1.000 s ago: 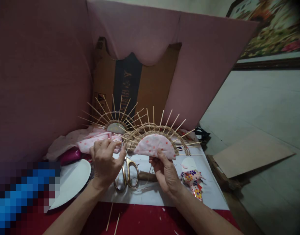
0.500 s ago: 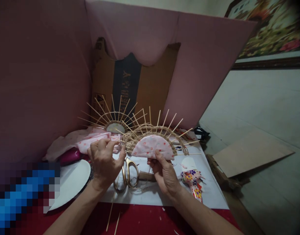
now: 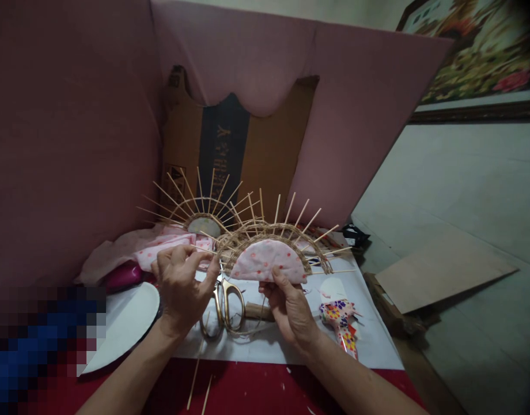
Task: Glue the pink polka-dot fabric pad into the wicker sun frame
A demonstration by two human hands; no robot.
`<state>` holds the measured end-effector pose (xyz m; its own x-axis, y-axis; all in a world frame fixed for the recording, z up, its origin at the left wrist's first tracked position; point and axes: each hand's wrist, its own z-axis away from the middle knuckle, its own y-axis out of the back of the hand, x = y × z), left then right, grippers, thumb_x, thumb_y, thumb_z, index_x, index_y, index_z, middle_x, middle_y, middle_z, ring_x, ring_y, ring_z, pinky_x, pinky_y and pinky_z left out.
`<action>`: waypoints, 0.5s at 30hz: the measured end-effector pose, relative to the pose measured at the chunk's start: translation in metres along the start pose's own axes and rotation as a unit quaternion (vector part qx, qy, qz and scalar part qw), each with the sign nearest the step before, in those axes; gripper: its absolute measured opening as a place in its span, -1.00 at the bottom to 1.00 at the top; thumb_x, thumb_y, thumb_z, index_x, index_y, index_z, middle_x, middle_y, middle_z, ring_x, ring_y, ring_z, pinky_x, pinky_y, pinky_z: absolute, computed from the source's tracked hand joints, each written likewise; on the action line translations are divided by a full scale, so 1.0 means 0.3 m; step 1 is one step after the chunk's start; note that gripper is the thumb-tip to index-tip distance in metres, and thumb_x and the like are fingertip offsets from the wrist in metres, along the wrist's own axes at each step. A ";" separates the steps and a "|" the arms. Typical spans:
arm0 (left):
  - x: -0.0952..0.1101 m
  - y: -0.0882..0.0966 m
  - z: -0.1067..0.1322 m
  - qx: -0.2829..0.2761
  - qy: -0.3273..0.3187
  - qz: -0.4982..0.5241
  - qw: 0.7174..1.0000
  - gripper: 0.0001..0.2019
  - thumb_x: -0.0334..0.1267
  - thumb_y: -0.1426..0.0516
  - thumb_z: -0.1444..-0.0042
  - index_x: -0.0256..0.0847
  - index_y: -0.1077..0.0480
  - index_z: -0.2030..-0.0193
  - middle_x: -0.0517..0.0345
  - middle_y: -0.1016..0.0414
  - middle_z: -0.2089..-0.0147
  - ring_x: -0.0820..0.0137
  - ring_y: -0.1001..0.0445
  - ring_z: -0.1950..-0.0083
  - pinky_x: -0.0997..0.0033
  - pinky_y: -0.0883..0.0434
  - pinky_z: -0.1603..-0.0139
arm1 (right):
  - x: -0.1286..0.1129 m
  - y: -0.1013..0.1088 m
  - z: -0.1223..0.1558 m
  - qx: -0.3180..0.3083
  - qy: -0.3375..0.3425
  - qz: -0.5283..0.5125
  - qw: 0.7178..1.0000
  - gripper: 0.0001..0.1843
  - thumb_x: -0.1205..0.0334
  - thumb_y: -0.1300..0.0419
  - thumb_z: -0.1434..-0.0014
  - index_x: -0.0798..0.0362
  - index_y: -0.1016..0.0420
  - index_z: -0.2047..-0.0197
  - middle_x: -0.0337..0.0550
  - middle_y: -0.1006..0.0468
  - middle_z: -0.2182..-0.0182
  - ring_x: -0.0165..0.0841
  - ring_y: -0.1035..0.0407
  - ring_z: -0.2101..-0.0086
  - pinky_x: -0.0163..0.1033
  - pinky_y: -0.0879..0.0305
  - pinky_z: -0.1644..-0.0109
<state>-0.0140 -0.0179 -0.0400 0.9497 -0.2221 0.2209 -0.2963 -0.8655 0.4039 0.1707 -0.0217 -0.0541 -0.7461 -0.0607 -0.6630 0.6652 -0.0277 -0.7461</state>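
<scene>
two thin sticks (image 3: 196, 369) lie at the near edge, across a red surface (image 3: 248, 395) bordering a white sheet (image 3: 373, 346). on the right, a person's right hand (image 3: 288, 302) grips the flat lower edge of a half-round piece (image 3: 269, 262), thumb on its pink dotted fabric face. the piece is held up over the white sheet, woven bands arching around it and sticks fanning outward. on the left, the left hand (image 3: 185, 282) curls thumb and fingers toward each other at the left end of the bands; whether they pinch anything, one cannot tell. gold-handled scissors (image 3: 225, 300) and a brown roll (image 3: 257, 312) lie between the hands, a floral-patterned tool (image 3: 339, 317) to the right, a white half-disc (image 3: 127, 325) to the left. farther off, dotted cloth (image 3: 161, 252) lies beside a second stick-rayed half-round (image 3: 203, 225), before a brown cardboard sheet (image 3: 273, 155) and pink panels (image 3: 355, 104).
</scene>
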 end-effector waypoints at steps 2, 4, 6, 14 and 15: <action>0.009 0.000 0.003 -0.006 -0.007 -0.009 1.000 -0.90 -0.22 -0.21 -0.01 -0.14 -0.46 0.47 0.03 -0.45 0.33 0.14 -0.31 0.20 0.11 -0.17 0.12 | 0.002 0.002 0.001 -0.007 0.002 0.005 1.000 -0.72 0.24 -0.42 0.12 0.08 -0.46 0.32 -0.28 -0.52 0.49 -0.44 -0.39 0.48 -0.33 -0.37 0.41; 0.011 0.001 0.008 -0.001 -0.012 -0.014 1.000 -0.90 -0.24 -0.21 -0.01 -0.14 -0.45 0.49 0.03 -0.45 0.34 0.14 -0.30 0.20 0.11 -0.17 0.12 | 0.004 0.003 0.002 -0.006 0.001 0.010 1.000 -0.71 0.23 -0.42 0.12 0.08 -0.45 0.32 -0.28 -0.51 0.48 -0.44 -0.38 0.48 -0.33 -0.37 0.42; 0.007 0.002 0.008 0.004 -0.014 -0.010 1.000 -0.90 -0.26 -0.21 -0.01 -0.16 -0.44 0.49 0.02 -0.45 0.34 0.15 -0.32 0.20 0.09 -0.18 0.10 | 0.005 0.002 0.001 -0.004 -0.001 0.014 1.000 -0.71 0.23 -0.41 0.11 0.09 -0.44 0.33 -0.28 -0.50 0.48 -0.44 -0.38 0.49 -0.33 -0.37 0.43; 0.043 0.007 -0.134 -0.005 -0.089 0.029 0.996 -0.90 -0.23 -0.20 -0.02 -0.19 -0.46 0.34 0.05 -0.51 0.27 0.14 -0.34 0.12 0.09 -0.18 0.06 | 0.020 0.002 0.008 -0.038 0.003 0.042 0.998 -0.78 0.25 -0.37 0.03 0.10 -0.45 0.32 -0.27 -0.51 0.47 -0.46 -0.37 0.50 -0.35 -0.35 0.43; 0.060 0.008 -0.158 -0.022 -0.107 0.030 0.994 -0.89 -0.23 -0.19 -0.03 -0.19 -0.46 0.30 0.06 -0.52 0.27 0.14 -0.34 0.12 0.09 -0.18 0.07 | 0.022 0.002 0.008 -0.043 0.004 0.050 0.998 -0.79 0.24 -0.36 0.02 0.11 -0.46 0.33 -0.27 -0.51 0.48 -0.47 -0.36 0.50 -0.35 -0.35 0.43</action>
<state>-0.0025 -0.0027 0.0071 0.9289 -0.3665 0.0540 -0.3522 -0.8286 0.4352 0.1663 -0.0246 -0.0587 -0.6772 -0.0514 -0.7340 0.7312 0.0643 -0.6791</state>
